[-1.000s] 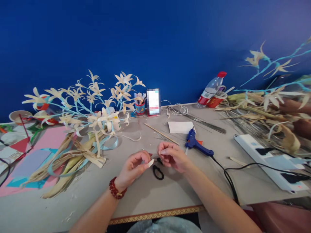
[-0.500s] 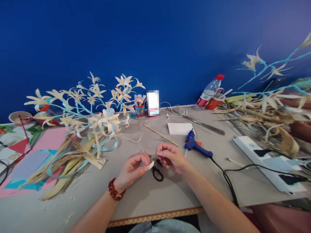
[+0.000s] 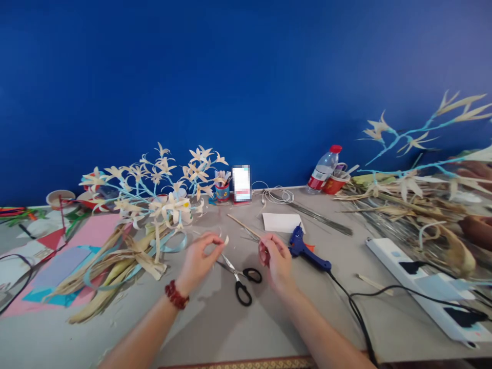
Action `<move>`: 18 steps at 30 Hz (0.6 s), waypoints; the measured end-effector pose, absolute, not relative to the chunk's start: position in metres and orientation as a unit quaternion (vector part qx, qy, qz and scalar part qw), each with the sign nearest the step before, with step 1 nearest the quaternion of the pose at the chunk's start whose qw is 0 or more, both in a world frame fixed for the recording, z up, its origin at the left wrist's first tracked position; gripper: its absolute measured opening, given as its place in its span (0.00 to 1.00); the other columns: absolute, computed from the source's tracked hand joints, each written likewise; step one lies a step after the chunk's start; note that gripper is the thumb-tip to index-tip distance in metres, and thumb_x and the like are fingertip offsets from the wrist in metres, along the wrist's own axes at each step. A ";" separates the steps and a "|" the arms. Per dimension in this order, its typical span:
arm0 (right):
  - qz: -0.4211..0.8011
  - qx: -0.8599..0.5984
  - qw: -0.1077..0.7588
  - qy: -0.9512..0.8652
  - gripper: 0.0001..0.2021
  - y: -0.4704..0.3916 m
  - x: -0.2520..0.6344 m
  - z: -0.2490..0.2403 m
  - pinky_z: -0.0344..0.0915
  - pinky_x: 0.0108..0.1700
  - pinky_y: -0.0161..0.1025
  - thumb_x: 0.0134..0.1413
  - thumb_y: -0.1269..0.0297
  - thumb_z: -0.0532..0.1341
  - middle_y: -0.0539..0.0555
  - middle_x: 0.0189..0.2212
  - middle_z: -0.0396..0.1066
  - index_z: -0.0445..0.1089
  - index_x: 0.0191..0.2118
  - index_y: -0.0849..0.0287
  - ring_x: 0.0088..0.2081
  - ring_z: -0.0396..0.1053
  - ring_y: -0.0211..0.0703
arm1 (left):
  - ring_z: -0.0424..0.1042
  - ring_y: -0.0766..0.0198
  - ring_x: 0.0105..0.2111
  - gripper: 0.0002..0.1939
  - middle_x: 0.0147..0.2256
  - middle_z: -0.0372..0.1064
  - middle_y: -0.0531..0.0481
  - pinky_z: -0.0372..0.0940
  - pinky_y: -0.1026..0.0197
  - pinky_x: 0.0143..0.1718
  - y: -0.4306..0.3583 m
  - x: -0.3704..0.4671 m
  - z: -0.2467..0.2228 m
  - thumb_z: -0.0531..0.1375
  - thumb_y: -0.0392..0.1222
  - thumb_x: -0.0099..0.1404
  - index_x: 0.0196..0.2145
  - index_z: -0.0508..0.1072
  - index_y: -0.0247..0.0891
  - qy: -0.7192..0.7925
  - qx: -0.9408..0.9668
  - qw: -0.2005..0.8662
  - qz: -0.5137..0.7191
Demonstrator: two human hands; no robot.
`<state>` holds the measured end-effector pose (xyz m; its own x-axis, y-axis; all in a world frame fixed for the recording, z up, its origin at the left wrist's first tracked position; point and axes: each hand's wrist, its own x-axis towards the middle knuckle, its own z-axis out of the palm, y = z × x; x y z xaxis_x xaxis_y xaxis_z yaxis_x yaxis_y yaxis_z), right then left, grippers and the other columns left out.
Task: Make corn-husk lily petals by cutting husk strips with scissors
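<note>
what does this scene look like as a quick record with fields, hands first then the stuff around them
left hand: pinching a small curved cream sliver
right hand: fingers curled; whether it holds anything is unclear
between hands: black-handled metal scissors lying on the table, handles toward the person
beyond right hand: dark blue glue gun with black cord
left side: cream-petalled flowers on pale blue stems; dry tan husk strips
back: clear plastic bottle with red cap, tilted
right side: long white power strip
</note>
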<state>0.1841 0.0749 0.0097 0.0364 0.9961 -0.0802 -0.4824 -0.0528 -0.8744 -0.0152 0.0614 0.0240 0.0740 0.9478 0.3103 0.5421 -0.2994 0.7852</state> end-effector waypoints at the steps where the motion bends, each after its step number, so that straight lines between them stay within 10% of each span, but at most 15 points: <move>1: 0.613 -0.383 0.608 -0.328 0.11 0.074 0.185 0.011 0.47 0.17 0.29 0.47 0.61 0.63 0.43 0.15 0.54 0.61 0.22 0.58 0.16 0.49 0.30 | 0.67 0.59 0.40 0.08 0.37 0.69 0.47 0.60 0.59 0.43 0.073 -0.017 0.024 0.56 0.43 0.64 0.34 0.73 0.39 0.558 0.711 0.199 0.378; 18: 0.591 -0.400 0.562 -0.418 0.14 0.080 0.192 0.016 0.48 0.17 0.29 0.48 0.54 0.62 0.45 0.19 0.57 0.62 0.23 0.59 0.17 0.51 0.30 | 0.64 0.55 0.45 0.13 0.42 0.70 0.44 0.57 0.53 0.48 0.132 -0.035 0.002 0.51 0.40 0.66 0.41 0.75 0.40 0.583 0.788 0.056 0.190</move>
